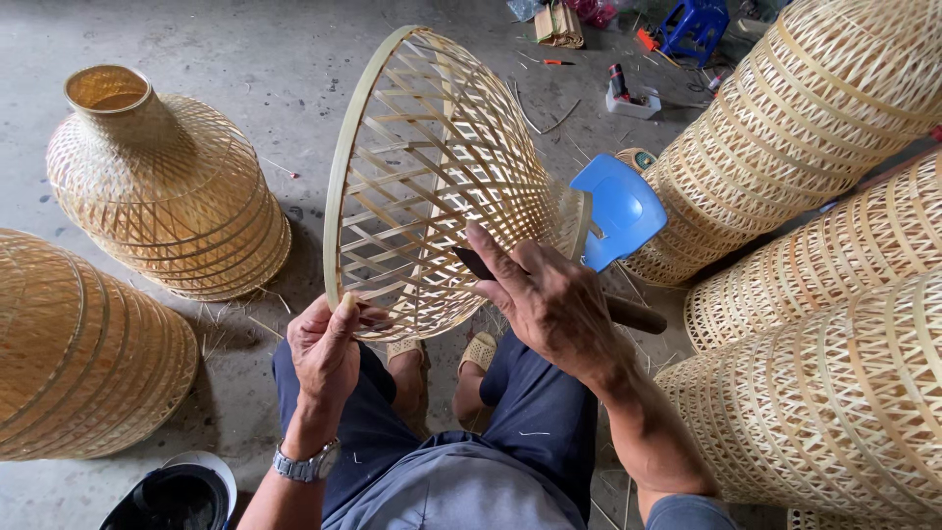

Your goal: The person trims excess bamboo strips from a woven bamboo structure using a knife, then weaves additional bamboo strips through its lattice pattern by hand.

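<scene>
A woven bamboo lampshade frame (432, 177), open-latticed and dome-shaped, is held up on edge in front of the seated person, its wide round rim facing left and its narrow neck pointing right, above the knees. The left hand (326, 348) is closed on the lower part of the rim, thumb pressed along the hoop. The right hand (549, 299) is wrapped around a knife with a dark blade and wooden handle (633, 314); the index finger lies along the blade, whose tip meets the weave near the bottom of the frame. Exactly where the tip touches is hard to tell, as the fingers cover it.

Below the frame, 2 feet in woven sandals (479, 350) rest on the concrete floor (285, 59), between legs in dark blue trousers. A wristwatch (306, 463) sits on the left wrist.

Just behind the frame's neck stands a blue plastic stool (623, 208). To the right lie stacks of finished bamboo shades (814, 118), piled on their sides. To the left stands 1 stack of bell-shaped shades (167, 186) upright, with another stack (78, 353) lying near the lower left edge. A dark helmet (177, 496) rests by the left elbow. Further back on the floor are a small blue stool (695, 25) and scattered tools and bamboo slivers.
</scene>
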